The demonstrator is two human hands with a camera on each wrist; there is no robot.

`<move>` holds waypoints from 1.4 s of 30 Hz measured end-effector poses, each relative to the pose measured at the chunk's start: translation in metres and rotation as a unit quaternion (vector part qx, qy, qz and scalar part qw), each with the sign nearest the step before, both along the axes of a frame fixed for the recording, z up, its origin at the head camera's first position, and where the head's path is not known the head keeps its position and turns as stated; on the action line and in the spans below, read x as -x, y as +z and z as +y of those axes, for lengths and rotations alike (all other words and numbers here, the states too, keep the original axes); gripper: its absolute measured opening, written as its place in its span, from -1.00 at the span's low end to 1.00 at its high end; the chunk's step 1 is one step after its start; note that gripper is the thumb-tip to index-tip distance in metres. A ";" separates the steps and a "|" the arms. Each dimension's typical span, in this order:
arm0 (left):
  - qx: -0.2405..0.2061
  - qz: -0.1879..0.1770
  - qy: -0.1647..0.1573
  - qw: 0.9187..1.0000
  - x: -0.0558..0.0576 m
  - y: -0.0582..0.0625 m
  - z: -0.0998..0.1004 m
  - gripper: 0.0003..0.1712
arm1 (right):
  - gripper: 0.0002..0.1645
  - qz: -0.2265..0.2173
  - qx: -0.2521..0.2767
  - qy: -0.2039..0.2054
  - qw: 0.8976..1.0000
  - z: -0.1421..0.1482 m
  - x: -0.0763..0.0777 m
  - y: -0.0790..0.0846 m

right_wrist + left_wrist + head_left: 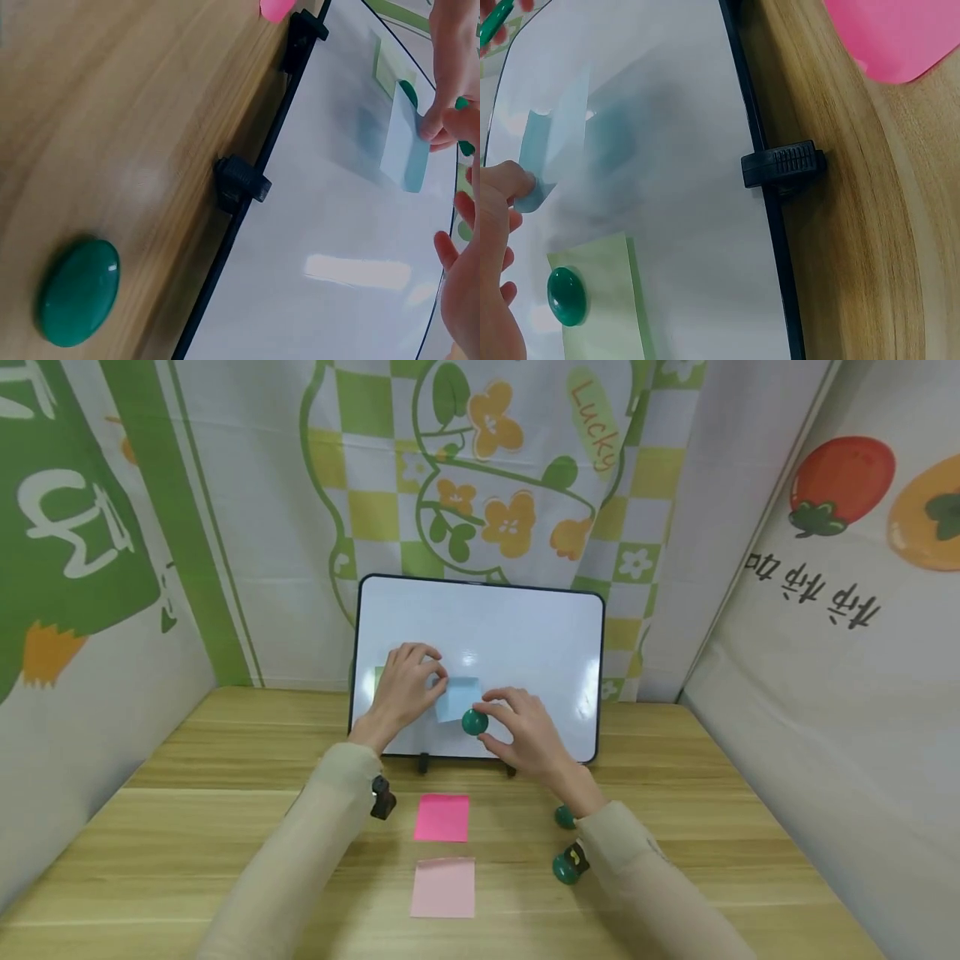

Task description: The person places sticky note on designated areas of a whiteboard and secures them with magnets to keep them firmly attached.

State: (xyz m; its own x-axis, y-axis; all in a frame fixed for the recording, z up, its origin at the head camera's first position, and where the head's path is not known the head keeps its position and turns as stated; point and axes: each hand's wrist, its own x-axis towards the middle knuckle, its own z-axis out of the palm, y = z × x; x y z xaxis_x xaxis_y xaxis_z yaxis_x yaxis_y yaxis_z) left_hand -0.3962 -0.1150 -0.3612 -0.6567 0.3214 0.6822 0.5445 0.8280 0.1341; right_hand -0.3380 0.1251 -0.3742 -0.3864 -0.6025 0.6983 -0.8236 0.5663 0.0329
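My left hand [405, 689] pinches a light blue sticky note [457, 697] by its edge, in front of a black-framed whiteboard [540, 643]. In the left wrist view the note stands out from the board and casts a shadow on it. Between thumb and fingers, my right hand [528, 735] holds a round green magnet [474, 722] close to the note's lower right corner. A light green sticky note [611, 330] is on the board to the left, with another green magnet [567, 296] on it; in the head view my left hand partly covers this note.
On the wooden table [225, 827] lie a bright pink note [442, 817] and a pale pink note [442, 889]. Two green magnets, one nearer [566, 868] and one farther [565, 816], sit by the right forearm. Black stand feet [240, 180] support the board's lower edge.
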 end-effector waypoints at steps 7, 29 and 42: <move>0.022 0.001 0.009 1.000 0.006 -0.001 -0.001 -0.84 | -0.49 0.038 0.012 -0.043 0.998 -0.009 0.016 0.006; 0.037 0.014 0.026 0.999 0.016 0.007 -0.001 -0.87 | -0.54 0.071 -0.037 -0.123 0.989 -0.026 0.057 0.010; 0.043 0.014 0.028 0.999 0.021 0.010 -0.001 -0.87 | -0.53 0.039 -0.090 -0.153 0.983 -0.037 0.068 0.024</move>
